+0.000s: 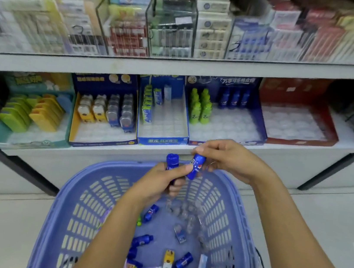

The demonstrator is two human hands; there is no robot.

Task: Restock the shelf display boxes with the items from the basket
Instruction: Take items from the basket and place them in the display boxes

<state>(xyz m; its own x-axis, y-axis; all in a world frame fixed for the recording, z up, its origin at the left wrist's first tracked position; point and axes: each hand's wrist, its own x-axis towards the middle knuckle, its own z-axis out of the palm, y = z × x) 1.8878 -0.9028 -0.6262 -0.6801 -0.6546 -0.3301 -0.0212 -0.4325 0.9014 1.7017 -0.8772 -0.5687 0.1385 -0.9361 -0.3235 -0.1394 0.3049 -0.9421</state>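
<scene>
Holding one small blue bottle (171, 163) each, the left hand (159, 184) and right hand (228, 158) hover above the basket (84, 200), likely bound for the blue display box (226, 118) beyond it.

Basket (65, 209) before the shelf (181, 66), display boxes (227, 122) side by side on it (bottles (145, 240) loose in basket), both hands above the basket

We read a "10" badge on the dark blue display box (227, 109); its Chinese header and other labels blurred.
</scene>
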